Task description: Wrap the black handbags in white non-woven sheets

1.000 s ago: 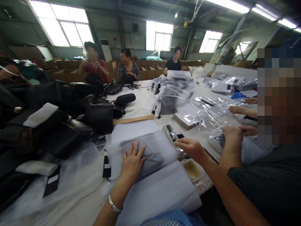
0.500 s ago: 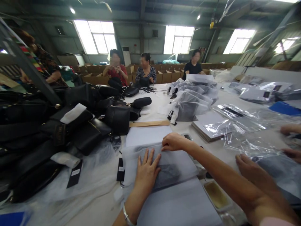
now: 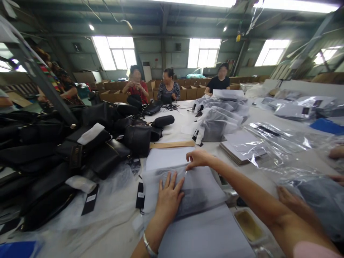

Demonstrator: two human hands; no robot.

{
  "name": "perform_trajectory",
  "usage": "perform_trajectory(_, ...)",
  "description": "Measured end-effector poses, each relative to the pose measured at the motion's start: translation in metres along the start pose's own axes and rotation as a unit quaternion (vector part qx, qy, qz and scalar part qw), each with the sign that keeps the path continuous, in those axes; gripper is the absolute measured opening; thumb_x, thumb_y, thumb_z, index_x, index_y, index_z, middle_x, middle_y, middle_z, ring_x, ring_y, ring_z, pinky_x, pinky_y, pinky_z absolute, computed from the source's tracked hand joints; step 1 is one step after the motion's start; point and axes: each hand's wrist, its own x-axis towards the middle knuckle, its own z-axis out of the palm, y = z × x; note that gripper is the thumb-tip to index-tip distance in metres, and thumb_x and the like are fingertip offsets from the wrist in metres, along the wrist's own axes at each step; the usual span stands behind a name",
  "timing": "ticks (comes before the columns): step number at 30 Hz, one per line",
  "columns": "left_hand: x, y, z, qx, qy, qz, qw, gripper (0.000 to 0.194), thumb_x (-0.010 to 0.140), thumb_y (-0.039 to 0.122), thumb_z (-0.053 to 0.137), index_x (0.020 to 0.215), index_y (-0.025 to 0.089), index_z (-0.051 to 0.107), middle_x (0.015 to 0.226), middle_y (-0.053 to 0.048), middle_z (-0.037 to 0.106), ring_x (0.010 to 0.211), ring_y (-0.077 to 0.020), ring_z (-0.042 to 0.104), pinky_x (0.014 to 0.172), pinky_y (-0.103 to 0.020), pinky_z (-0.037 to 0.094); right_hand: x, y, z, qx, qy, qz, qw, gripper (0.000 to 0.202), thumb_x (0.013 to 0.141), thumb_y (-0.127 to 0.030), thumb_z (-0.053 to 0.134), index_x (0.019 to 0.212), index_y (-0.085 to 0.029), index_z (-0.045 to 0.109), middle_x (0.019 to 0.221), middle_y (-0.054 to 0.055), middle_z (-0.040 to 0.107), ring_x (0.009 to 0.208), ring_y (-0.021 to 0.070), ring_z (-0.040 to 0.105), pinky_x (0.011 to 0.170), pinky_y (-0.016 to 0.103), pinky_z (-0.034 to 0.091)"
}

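Observation:
My left hand (image 3: 169,195) lies flat with spread fingers on a frosted plastic bag (image 3: 212,186) that has a dark item inside. My right hand (image 3: 198,158) is at the bag's upper edge, thumb and forefinger bent toward each other over it; whether they grip the film is too small to tell. Under the bag are white sheets (image 3: 204,233). A black tag (image 3: 140,195) with a white label sticks out at the bag's left side.
Black handbags (image 3: 107,157) are piled at the left. Bagged items (image 3: 215,125) stand ahead, beside a stack of boards (image 3: 240,145). A small tray (image 3: 248,224) sits below my right forearm. Another person's hand (image 3: 298,206) works at the right; several people are farther back.
The view has tilted up slightly. My right thumb and forefinger have come somewhat apart at the bag's edge, while my left hand stays flat. The neighbour's hands and clear plastic have shifted.

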Motion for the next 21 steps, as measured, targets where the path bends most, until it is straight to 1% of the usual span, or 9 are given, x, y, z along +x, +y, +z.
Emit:
perform_trajectory(3, 0.0, 0.0, -0.003, -0.003, -0.004, 0.004, 1.0, 0.053, 0.097, 0.035, 0.049, 0.148, 0.038, 0.036, 0.161, -0.003, 0.028, 0.147, -0.0329, 0.025, 0.109, -0.063, 0.035, -0.02, 0.012, 0.008, 0.023, 0.077, 0.07, 0.994, 0.031, 0.077, -0.052, 0.072, 0.094, -0.026, 0.073, 0.083, 0.0, 0.075, 0.073, 0.0171, 0.067, 0.061, 0.025, 0.041)
perform_trajectory(5, 0.0, 0.001, -0.006, -0.005, -0.007, 0.008, 1.0, 0.053, 0.097, 0.034, 0.048, 0.148, 0.038, 0.036, 0.161, -0.003, 0.028, 0.147, -0.033, 0.025, 0.109, -0.063, 0.035, -0.045, 0.019, 0.013, 0.022, 0.148, 0.13, 0.98, 0.023, 0.088, -0.039, 0.062, 0.102, -0.024, 0.071, 0.091, 0.004, 0.076, 0.08, 0.0192, 0.068, 0.07, 0.029, 0.045)
perform_trajectory(7, 0.0, 0.001, -0.009, -0.003, -0.01, 0.009, 1.0, 0.053, 0.097, 0.033, 0.048, 0.148, 0.037, 0.036, 0.161, -0.004, 0.029, 0.147, -0.0327, 0.025, 0.11, -0.062, 0.035, -0.079, 0.025, 0.019, 0.019, 0.206, 0.178, 0.962, 0.025, 0.091, -0.034, 0.056, 0.109, -0.022, 0.069, 0.102, 0.007, 0.074, 0.091, 0.0221, 0.067, 0.08, 0.034, 0.048)
perform_trajectory(9, 0.0, 0.002, -0.01, 0.003, -0.014, 0.009, 1.0, 0.053, 0.097, 0.031, 0.048, 0.149, 0.036, 0.036, 0.161, -0.004, 0.029, 0.148, -0.0326, 0.024, 0.11, -0.062, 0.035, -0.116, 0.028, 0.027, 0.023, 0.261, 0.213, 0.941, 0.03, 0.09, -0.036, 0.055, 0.112, -0.02, 0.068, 0.115, 0.01, 0.07, 0.106, 0.0249, 0.064, 0.093, 0.038, 0.046)
perform_trajectory(11, 0.0, 0.002, -0.011, 0.011, -0.017, 0.01, 1.0, 0.053, 0.097, 0.03, 0.048, 0.149, 0.034, 0.036, 0.161, -0.005, 0.028, 0.148, -0.0324, 0.023, 0.11, -0.061, 0.035, -0.15, 0.03, 0.038, 0.052, 0.313, 0.251, 0.914, 0.034, 0.088, -0.043, 0.057, 0.106, -0.018, 0.071, 0.123, 0.013, 0.067, 0.119, 0.0285, 0.058, 0.104, 0.043, 0.041)
perform_trajectory(13, 0.001, 0.003, -0.01, 0.018, -0.016, 0.011, 1.0, 0.053, 0.097, 0.03, 0.048, 0.149, 0.034, 0.036, 0.161, -0.005, 0.028, 0.148, -0.0323, 0.023, 0.109, -0.062, 0.035, -0.178, 0.029, 0.049, 0.138, 0.338, 0.302, 0.881, 0.035, 0.082, -0.049, 0.063, 0.093, -0.018, 0.076, 0.125, 0.015, 0.066, 0.125, 0.0323, 0.053, 0.11, 0.047, 0.035)
perform_trajectory(16, 0.0, 0.003, -0.01, 0.023, -0.009, 0.014, 1.0, 0.052, 0.097, 0.03, 0.048, 0.148, 0.034, 0.038, 0.16, -0.006, 0.029, 0.147, -0.0327, 0.025, 0.109, -0.062, 0.036, -0.2, 0.026, 0.064, 0.281, 0.315, 0.356, 0.834, 0.034, 0.076, -0.054, 0.066, 0.076, -0.022, 0.078, 0.123, 0.012, 0.068, 0.124, 0.0346, 0.055, 0.108, 0.049, 0.038)
perform_trajectory(19, -0.001, 0.003, -0.01, 0.026, 0.0, 0.015, 1.0, 0.051, 0.098, 0.031, 0.047, 0.148, 0.033, 0.039, 0.159, -0.005, 0.031, 0.147, -0.0328, 0.026, 0.109, -0.061, 0.036, -0.203, 0.02, 0.072, 0.35, 0.31, 0.359, 0.808, 0.041, 0.077, -0.058, 0.061, 0.076, -0.022, 0.08, 0.124, 0.012, 0.068, 0.111, 0.0316, 0.065, 0.092, 0.044, 0.051)
perform_trajectory(21, -0.002, 0.004, -0.011, 0.026, 0.004, 0.015, 1.0, 0.051, 0.098, 0.03, 0.047, 0.147, 0.033, 0.039, 0.159, -0.005, 0.031, 0.147, -0.0324, 0.026, 0.109, -0.061, 0.036, -0.199, 0.015, 0.073, 0.384, 0.323, 0.353, 0.789, 0.043, 0.076, -0.059, 0.062, 0.078, -0.02, 0.08, 0.126, 0.013, 0.067, 0.106, 0.0302, 0.067, 0.082, 0.039, 0.055)
